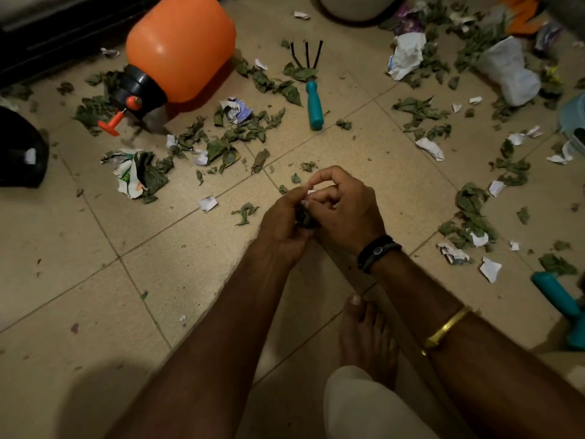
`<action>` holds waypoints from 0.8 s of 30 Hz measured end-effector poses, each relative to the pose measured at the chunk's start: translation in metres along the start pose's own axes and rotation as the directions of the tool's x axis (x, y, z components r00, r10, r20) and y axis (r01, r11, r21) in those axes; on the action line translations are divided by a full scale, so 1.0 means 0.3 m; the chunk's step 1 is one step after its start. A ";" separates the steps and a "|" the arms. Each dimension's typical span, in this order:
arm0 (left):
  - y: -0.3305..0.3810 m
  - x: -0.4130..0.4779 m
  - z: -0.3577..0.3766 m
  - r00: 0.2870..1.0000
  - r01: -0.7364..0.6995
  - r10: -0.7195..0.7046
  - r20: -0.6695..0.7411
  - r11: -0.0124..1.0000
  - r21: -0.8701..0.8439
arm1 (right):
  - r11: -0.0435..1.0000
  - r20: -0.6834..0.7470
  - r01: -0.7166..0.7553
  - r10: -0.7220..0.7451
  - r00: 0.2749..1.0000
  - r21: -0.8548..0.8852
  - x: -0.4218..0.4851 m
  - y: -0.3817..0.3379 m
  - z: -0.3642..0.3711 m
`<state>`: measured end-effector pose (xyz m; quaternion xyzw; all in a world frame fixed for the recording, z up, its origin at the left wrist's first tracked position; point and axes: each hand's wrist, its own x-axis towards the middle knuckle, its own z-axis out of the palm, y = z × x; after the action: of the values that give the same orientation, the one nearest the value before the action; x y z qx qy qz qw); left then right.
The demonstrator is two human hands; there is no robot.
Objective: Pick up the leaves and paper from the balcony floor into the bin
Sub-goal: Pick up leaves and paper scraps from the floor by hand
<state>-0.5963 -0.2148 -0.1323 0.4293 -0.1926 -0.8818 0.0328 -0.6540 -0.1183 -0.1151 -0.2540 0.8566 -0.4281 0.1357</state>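
Litter covers the tiled floor: leaves and paper scraps, well apart. Left hand closes on a dark gathered clump while right hand pinches a pale scrap into it, likely bundling. Black bin sits far left.

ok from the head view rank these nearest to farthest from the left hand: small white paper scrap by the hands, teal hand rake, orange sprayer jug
1. Small white paper scrap, just left of the left hand.
2. Teal hand rake, ahead, upper centre.
3. Orange sprayer jug, far upper left.
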 end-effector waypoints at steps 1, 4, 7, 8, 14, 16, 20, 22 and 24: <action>0.004 0.001 0.009 1.000 -0.007 0.007 -0.006 1.000 -0.006 | 0.999 -0.005 -0.010 0.010 1.000 0.044 0.016 -0.001 -0.011; 0.031 0.012 0.028 1.000 -0.008 0.008 -0.005 0.995 -0.099 | 0.993 -0.141 -0.040 0.056 0.988 0.112 0.098 0.014 -0.047; 0.068 0.010 0.036 1.000 -0.001 0.003 0.009 0.987 -0.160 | 0.994 -0.216 -0.106 0.102 0.971 -0.007 0.238 0.077 -0.062; 0.079 0.008 0.033 1.000 0.000 0.002 0.014 0.985 -0.172 | 0.987 -0.210 -0.128 0.105 0.972 -0.099 0.292 0.100 -0.061; 0.133 0.021 -0.015 1.000 -0.003 -0.001 -0.017 0.973 -0.232 | 0.732 0.146 0.032 0.092 0.985 -0.681 0.502 0.209 0.005; 0.152 0.023 -0.032 0.999 -0.018 0.009 -0.037 0.970 -0.244 | 0.639 0.154 0.118 0.001 0.988 -0.760 0.511 0.215 0.018; 0.172 0.016 -0.067 0.996 -0.041 0.018 -0.090 0.966 -0.256 | 0.802 0.009 0.022 -0.021 1.000 -0.598 0.488 0.213 0.024; 0.174 0.005 -0.082 0.994 -0.055 0.025 -0.110 0.959 -0.277 | 0.897 -0.009 0.011 -0.016 1.000 -0.443 0.453 0.183 0.031; 0.172 -0.007 -0.096 0.991 -0.071 0.036 -0.128 0.955 -0.287 | 0.900 0.090 0.106 -0.075 0.993 -0.423 0.403 0.137 0.063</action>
<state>-0.5784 -0.2710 -0.1279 0.4672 -0.0700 -0.8716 0.1311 -0.7596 -0.1767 -0.1611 -0.3322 0.9113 -0.2270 0.0873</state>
